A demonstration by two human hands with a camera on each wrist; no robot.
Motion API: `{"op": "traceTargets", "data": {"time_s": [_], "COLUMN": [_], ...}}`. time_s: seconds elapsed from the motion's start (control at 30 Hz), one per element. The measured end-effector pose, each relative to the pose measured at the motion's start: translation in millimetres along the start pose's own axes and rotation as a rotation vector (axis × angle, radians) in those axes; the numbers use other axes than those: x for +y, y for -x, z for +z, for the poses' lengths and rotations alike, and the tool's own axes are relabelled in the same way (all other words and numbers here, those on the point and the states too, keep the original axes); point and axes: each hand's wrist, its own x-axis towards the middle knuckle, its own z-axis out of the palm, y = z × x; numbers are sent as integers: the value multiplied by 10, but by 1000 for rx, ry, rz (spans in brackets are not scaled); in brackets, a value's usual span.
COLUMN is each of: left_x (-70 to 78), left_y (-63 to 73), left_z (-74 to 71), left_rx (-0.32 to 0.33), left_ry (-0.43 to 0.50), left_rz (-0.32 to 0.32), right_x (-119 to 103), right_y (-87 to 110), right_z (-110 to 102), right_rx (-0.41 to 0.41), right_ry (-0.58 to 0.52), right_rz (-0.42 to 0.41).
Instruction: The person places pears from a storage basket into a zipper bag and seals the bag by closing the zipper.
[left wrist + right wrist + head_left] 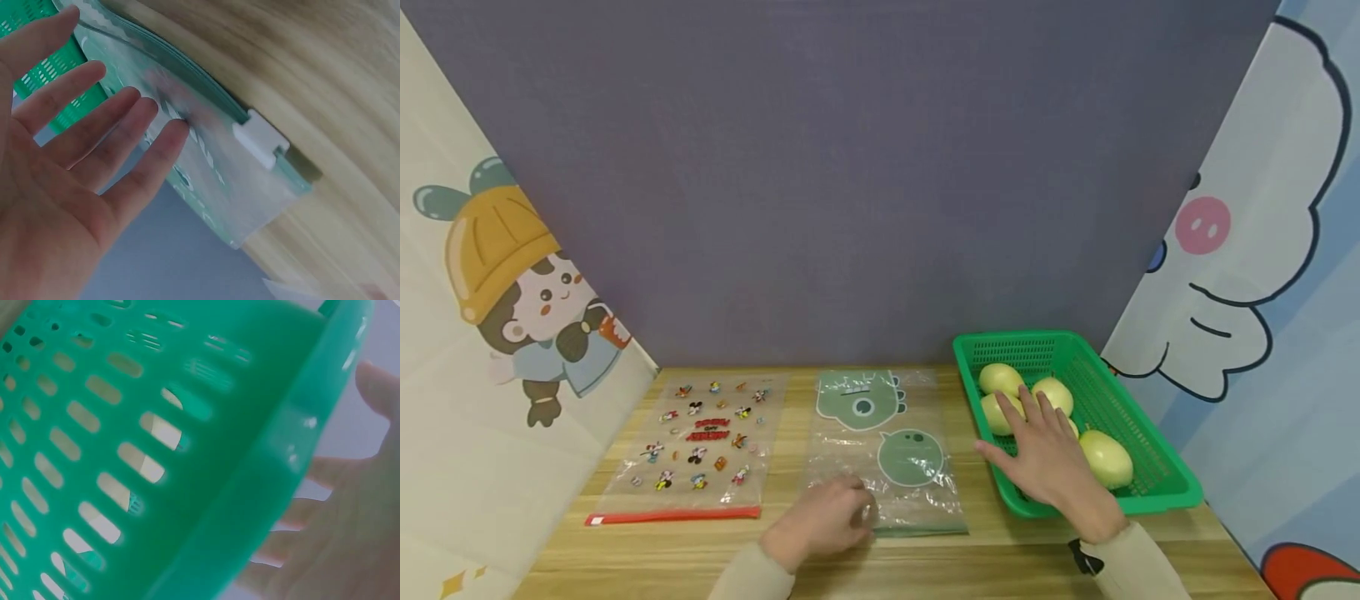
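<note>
A clear zip bag with green cartoon prints [911, 458] lies flat on the table in the head view. My left hand [826, 517] is over its near left corner, and the left wrist view shows loosely extended fingers with nothing gripped. A white slider [262, 136] sits on the bag's green zip edge. My right hand [1047, 460] is spread over a green plastic basket [1157, 502] at the right. Under and around its fingers are several pale yellow-green fruits [1107, 460]; whether it touches any is unclear. The basket wall hides part of that hand in the right wrist view.
Another clear zip bag [703, 454], printed with small cartoon figures, lies at the left with its red zip edge [677, 516] toward me. A grey-purple panel [850, 183] stands behind the wooden table [647, 567]. Cartoon-patterned walls flank both sides.
</note>
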Motion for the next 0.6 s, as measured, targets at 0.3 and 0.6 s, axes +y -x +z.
{"op": "traceTargets", "data": {"time_s": [0.3,0.6], "left_x": [27,12], "left_y": [-11,-70], "left_z": [9,4], "left_rx": [14,100], "left_ry": [-25,-40], "left_rz": [18,75], "right_x": [36,74], "right_y": [1,-3], "right_z": [-8,-57], "right_rx": [-13,-14], "right_ry": [-4,13], "right_rz": [7,-6]}}
